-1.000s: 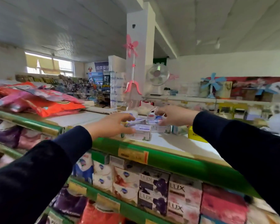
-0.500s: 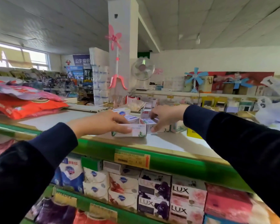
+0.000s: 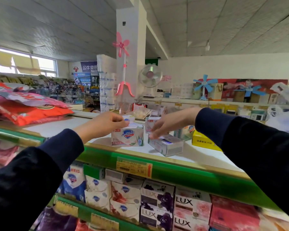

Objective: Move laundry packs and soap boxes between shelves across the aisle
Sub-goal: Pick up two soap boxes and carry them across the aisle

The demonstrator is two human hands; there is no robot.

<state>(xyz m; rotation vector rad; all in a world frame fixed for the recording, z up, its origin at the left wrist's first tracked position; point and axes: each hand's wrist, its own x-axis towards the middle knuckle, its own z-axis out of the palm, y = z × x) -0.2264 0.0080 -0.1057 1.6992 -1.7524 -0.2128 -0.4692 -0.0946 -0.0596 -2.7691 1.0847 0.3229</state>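
White-and-pink cardboard Safeguard soap box [image 3: 127, 137], printed "99.9%", stands upright near the top shelf's [image 3: 60, 126] front edge. We note our left hand [image 3: 103, 125] at its top, fingers curled, pinching a small white box [image 3: 129, 118]. Right hand [image 3: 167, 126], fingers loosely extended, touches a tilted white box [image 3: 166, 145]. Price tag [image 3: 134, 167] reads "4.50"; LUX boxes [image 3: 192, 209] below.

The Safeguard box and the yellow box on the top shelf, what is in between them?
In the head view, a white soap box lies tilted between the Safeguard box and the yellow box, with the right hand touching its top.
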